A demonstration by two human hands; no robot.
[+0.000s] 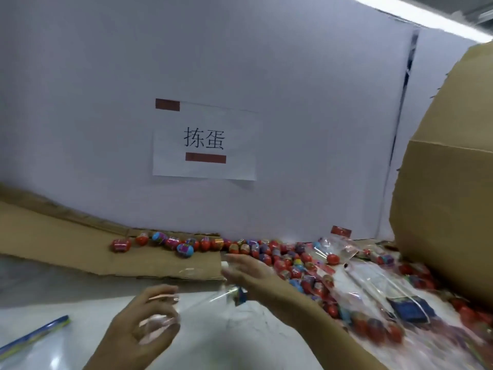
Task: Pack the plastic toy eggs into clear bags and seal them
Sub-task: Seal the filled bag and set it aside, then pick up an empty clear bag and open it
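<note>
left hand (149,319): fingers curled, pinching edge of clear bag (202,303)
right hand (248,273): fingers extended, inside bag mouth, blurred
eggs (290,260): heaped just beside

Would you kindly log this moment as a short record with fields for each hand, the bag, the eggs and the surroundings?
left hand: left hand, fingers curled, pinching one end of the clear bag
right hand: right hand, fingers fairly straight, at the bag's other end; grip unclear through blur
bag contents: cannot tell
loose eggs: toy eggs heaped along the white wall, spreading right
other bags: clear bags lying over the eggs
right edge: cardboard box
wall: paper sign
</note>
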